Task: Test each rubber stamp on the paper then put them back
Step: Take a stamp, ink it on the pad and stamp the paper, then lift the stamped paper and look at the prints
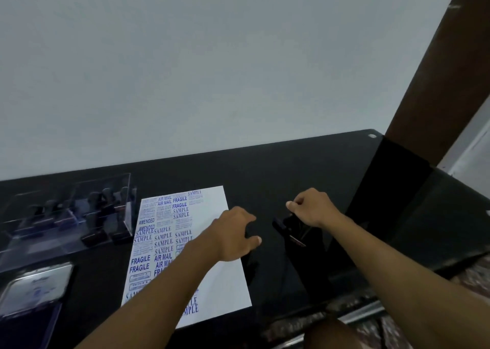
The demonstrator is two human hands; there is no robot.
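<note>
A white paper (212,205), covered in blue test prints such as SAMPLE, FRAGILE and AIR MAIL, lies on the black table (291,168). My left hand (233,237) hovers over the paper's right edge with loosely spread fingers and holds nothing. To the right of the paper, my right hand (311,208) curls round the handle of a black rubber stamp (289,230). The stamp tilts down toward the table, and a reddish label shows at its lower end. A clear rack (124,189) at the left holds several more dark stamps (98,216).
An open ink pad tin (37,285) sits at the front left, below the rack. The glossy table runs back to a pale wall. A brown post (437,83) rises at the right. The table's front edge and a patterned floor show at the lower right.
</note>
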